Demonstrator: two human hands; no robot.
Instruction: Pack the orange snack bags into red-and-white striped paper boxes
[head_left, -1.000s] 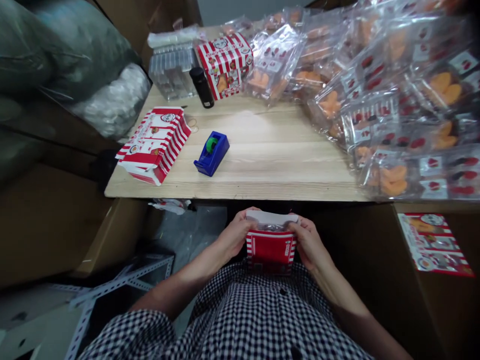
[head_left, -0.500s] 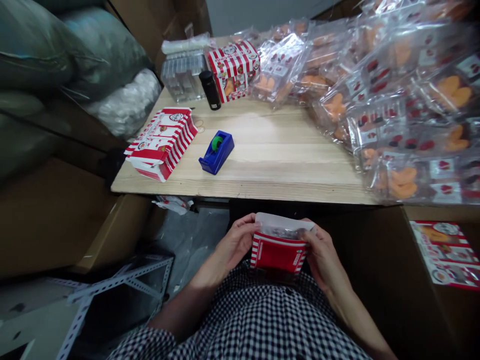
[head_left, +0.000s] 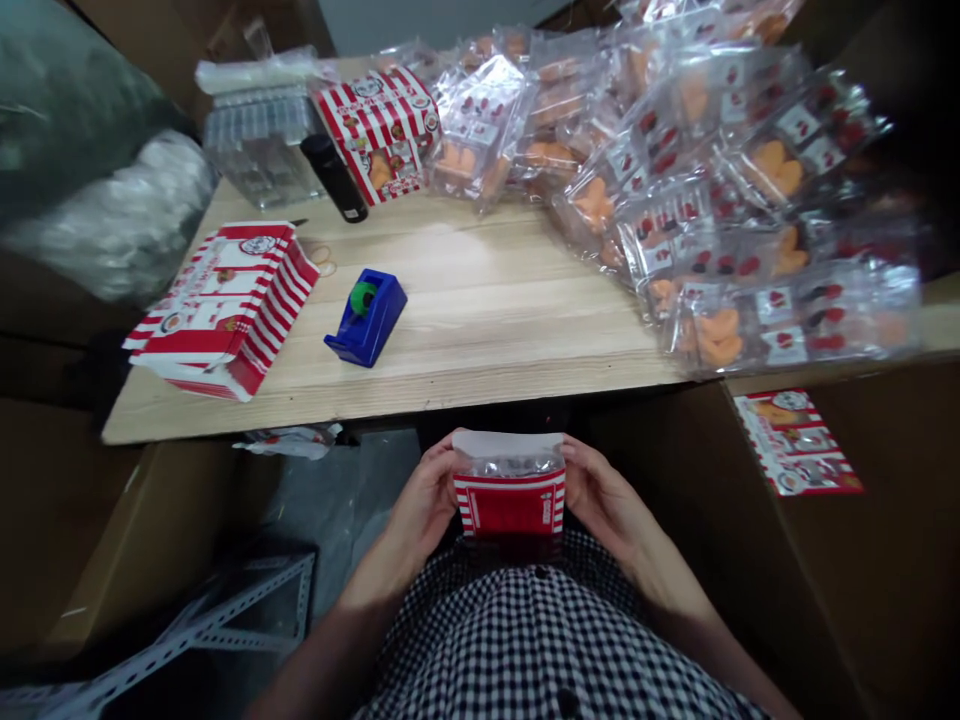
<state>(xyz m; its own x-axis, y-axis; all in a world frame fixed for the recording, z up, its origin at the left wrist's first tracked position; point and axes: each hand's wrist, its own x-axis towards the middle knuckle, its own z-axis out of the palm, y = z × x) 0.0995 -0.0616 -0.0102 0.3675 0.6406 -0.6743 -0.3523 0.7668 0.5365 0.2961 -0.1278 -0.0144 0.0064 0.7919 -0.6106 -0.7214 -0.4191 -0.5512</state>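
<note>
Below the table's front edge, in front of the checked shirt, a small red-and-white striped box (head_left: 511,505) is held upright. Its white flap stands up at the back, and clear plastic shows in the open top. My left hand (head_left: 429,495) is closed on the box's left side. On its right side my right hand (head_left: 606,492) grips it, fingers near the top edge. Part of the fingers of both hands is hidden behind the box. The box's lower end is dark and hard to make out.
On the wooden table (head_left: 480,330) are a blue tape dispenser (head_left: 375,325), flat striped cartons (head_left: 225,300), a black bottle (head_left: 335,178), a filled striped box (head_left: 382,135) and clear cases (head_left: 262,140). Bagged orange pieces (head_left: 720,335) cover the right side. A printed card (head_left: 795,445) lies lower right.
The view has swung to the right, so the table's things appear farther left. The held box is now more level, its flap spread between both hands, and my right fingers have come off the opening.
</note>
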